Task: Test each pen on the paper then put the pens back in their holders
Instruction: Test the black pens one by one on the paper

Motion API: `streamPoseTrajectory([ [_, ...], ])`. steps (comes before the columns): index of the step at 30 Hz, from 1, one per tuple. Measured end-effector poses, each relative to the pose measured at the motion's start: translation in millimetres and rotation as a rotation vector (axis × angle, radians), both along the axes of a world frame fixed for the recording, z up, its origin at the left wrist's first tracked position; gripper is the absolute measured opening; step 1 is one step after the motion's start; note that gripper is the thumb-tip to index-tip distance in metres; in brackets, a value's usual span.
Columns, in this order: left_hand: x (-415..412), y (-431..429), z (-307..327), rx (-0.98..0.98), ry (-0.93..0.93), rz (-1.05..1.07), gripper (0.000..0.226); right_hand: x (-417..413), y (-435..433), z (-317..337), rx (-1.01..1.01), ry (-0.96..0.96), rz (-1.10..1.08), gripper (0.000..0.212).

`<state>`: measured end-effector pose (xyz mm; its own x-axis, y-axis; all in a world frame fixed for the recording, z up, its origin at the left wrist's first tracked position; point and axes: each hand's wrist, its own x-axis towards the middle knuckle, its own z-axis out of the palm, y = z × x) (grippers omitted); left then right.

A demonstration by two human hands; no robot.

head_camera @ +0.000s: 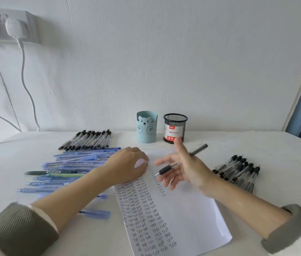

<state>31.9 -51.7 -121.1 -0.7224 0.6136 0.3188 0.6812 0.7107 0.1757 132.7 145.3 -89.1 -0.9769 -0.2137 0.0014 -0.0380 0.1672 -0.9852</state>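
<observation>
Head view: the grey pen (pixel 166 169) lay across the right hand (pixel 186 169), its black grip and tip pointing down toward the sheet of paper (pixel 192 218) and its tail sticking out past the thumb. The fingers were spread and loose. The pen seemed caught only in the crook of the thumb, probably while being turned into a writing hold, though blur hid the exact grip. It hovered just above the paper's far half, beside the newest, short column of "Test" words, which suits adding the next mark there.

The left hand (pixel 127 163) rested palm-down on the paper's far left corner, holding nothing, most likely to keep the sheet from sliding under the pen.

The paper lay at the middle of the near edge of the white table (pixel 256 145). Blue pens (pixel 75 161) lay in rows along the left side, with a row of black-capped pens (pixel 88 140) beyond them. A second bunch of black-capped pens (pixel 240 170) sat toward the right edge.

The blue bear holder (pixel 146 129) and the black mesh holder (pixel 175 127) stood side by side at the far edge. No pens showed above their rims, so returning the pens looked like a step not yet begun.
</observation>
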Motion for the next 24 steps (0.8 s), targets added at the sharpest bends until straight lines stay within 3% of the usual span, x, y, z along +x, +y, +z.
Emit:
streamPoseTrajectory([
  [2,0,0,-4,0.025,0.008,0.017,0.026,2,-5,-6,0.068,-0.008,-0.009,0.075],
  [4,1,1,-7,0.022,0.032,0.035,0.026,3,-6,-13,0.174,0.040,-0.051,0.048],
  [6,2,2,-8,0.020,0.054,0.046,0.027,2,-6,-22,0.267,0.132,-0.066,0.036],
  [12,5,2,-5,-0.002,0.054,0.050,0.029,-1,-11,-37,0.316,0.252,-0.174,0.051],
  [24,8,2,-5,-0.017,0.053,0.053,0.030,-1,-13,-38,0.307,0.214,-0.167,0.047],
])
